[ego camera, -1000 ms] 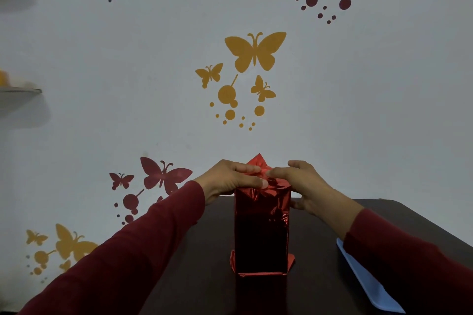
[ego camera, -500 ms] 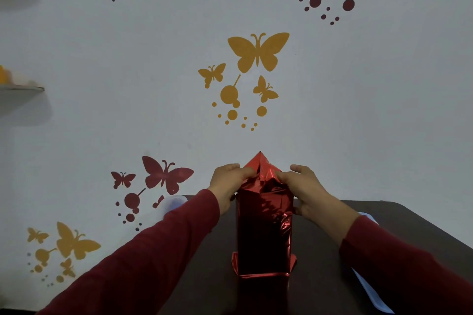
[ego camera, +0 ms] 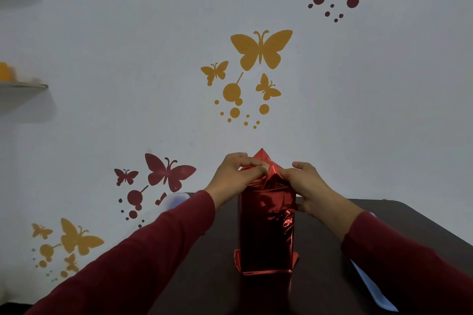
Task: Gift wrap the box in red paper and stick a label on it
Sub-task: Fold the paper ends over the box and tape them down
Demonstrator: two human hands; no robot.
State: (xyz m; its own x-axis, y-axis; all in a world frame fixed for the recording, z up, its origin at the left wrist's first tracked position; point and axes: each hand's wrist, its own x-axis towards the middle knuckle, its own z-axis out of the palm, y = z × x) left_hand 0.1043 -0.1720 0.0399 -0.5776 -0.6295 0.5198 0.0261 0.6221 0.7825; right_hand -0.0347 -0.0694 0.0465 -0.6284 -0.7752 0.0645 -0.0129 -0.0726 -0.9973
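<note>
We see box (ego camera: pixel 266 227) in red paper (ego camera: pixel 275 184) upright on dark bench (ego camera: pixel 220 276), lower centre of frame. Left hand (ego camera: pixel 234 176) and right hand (ego camera: pixel 304 181) pinch paper folds at box top, fingertips nearly meeting. Pointed flap (ego camera: pixel 261 154) sticks up behind them.

Glossy, crinkled metallic red paper (ego camera: pixel 267 225); matt dark table (ego camera: pixel 217 276).

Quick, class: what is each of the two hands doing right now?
Left hand: closed on the red paper at the top of the upright box.
Right hand: closed on the same paper from the other side.
</note>
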